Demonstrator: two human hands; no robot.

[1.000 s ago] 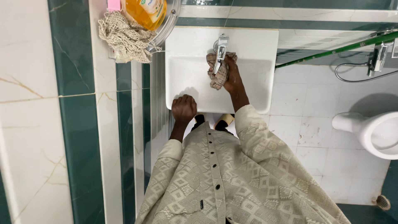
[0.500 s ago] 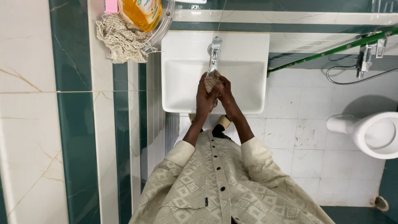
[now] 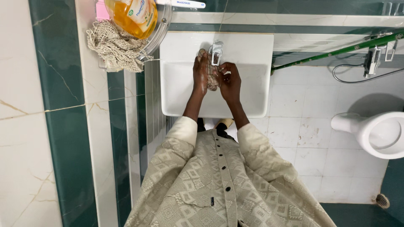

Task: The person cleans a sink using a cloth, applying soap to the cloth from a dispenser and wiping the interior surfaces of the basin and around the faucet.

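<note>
Gripping a checked cloth [image 3: 210, 71], both the left hand [image 3: 200, 75] and right hand [image 3: 230, 82] close around it. They have risen to the tap [image 3: 216, 51] over the sink [image 3: 181, 96]; wiping moves there.

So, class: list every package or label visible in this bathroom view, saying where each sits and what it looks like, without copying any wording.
Bottle: clear plastic holding orange liquid, lying in the clear wall shelf at upper left of the sink.
Label: on that bottle, white with green and yellow patches.
Tube: white with blue print, lying along the top edge, only partly in view.
</note>
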